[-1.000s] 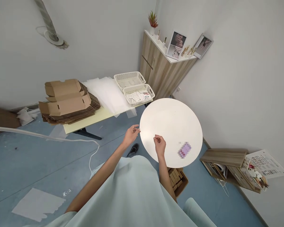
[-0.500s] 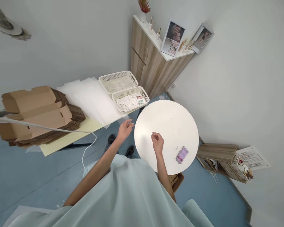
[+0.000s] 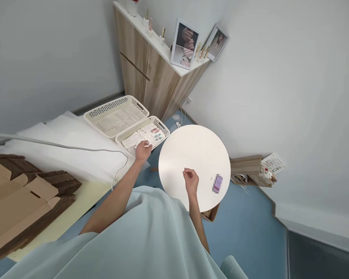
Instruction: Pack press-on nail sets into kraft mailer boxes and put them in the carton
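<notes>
**Left hand at the packet basket, right hand curled over the round table**

Reaching further out than a second ago, the left hand [image 3: 143,150] is now lying over the near basket [image 3: 162,126] instead of hanging in the air beside the round table [image 3: 194,151]. Its fingers are bending down onto the small printed packets [image 3: 147,136] lying flat inside that basket, at the near edge; whether they are pinching one or only touching is not clear from this angle. The view is also sitting lower and further left than before, so the baskets are appearing closer to the body.

The right hand [image 3: 190,181] is hovering above the near part of the round table, fingers loosely curled toward the thumb, with nothing visible in them. A small blurred purple object [image 3: 217,183] is lying on the tabletop just to the right of that hand, apart from it.

A second, far basket [image 3: 116,115] is touching the near one and holding pale sheets. Both are resting on white foam sheets [image 3: 61,143] spread across the long table, with a white cable [image 3: 75,147] running over them. Flattened cardboard boxes [image 3: 20,201] are stacked at the left. A wooden cabinet [image 3: 151,77] is standing in the corner, carrying framed pictures [image 3: 184,43].
</notes>
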`<state>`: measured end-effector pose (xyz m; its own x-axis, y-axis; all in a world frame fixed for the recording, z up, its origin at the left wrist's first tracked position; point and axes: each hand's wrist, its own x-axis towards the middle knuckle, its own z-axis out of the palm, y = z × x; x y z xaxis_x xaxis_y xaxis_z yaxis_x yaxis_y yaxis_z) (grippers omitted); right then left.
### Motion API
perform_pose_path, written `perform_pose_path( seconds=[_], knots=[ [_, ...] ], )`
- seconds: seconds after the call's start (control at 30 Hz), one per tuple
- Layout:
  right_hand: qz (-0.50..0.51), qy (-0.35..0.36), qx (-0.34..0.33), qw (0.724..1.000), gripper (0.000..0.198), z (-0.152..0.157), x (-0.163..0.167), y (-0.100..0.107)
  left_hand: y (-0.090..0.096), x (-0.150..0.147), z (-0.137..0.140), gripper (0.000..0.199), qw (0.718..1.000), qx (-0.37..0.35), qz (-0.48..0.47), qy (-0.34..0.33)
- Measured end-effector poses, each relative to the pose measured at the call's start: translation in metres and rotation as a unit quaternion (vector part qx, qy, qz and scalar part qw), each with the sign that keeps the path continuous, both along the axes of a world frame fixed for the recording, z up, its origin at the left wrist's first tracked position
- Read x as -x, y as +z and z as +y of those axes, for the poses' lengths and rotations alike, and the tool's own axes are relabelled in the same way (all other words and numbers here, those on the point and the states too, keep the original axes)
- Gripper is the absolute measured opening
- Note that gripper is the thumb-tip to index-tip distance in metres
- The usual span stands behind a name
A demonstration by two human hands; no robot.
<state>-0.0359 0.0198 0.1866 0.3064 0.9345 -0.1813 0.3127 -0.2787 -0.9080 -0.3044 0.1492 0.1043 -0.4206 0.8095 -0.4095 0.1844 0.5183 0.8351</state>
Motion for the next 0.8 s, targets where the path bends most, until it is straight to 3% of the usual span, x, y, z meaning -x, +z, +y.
perform_pose_path(
  seconds=[0.13,0.27,0.37,0.57,0.8],
  knots=[
    [-0.020,-0.039,-0.003,0.999,0.030,-0.009,0.019,0.006,-0.012,0.017,0.039,0.053,0.995,-0.008,0.079,-0.058],
    [-0.053,-0.078,0.015,0.995,0.030,-0.024,0.028,0.015,-0.021,0.023,0.071,0.050,0.968,-0.004,0.165,-0.189],
    [-0.067,-0.116,0.017,0.991,0.030,-0.035,0.032,0.018,-0.030,0.023,0.084,0.059,0.948,0.018,0.189,-0.257],
    [-0.077,-0.157,0.026,0.984,0.031,-0.048,0.039,0.013,-0.048,0.027,0.087,0.080,0.935,0.009,0.206,-0.288],
    [-0.075,-0.139,0.029,0.987,0.029,-0.037,0.040,0.020,-0.050,0.031,0.086,0.068,0.927,0.002,0.211,-0.310]
  ],
)
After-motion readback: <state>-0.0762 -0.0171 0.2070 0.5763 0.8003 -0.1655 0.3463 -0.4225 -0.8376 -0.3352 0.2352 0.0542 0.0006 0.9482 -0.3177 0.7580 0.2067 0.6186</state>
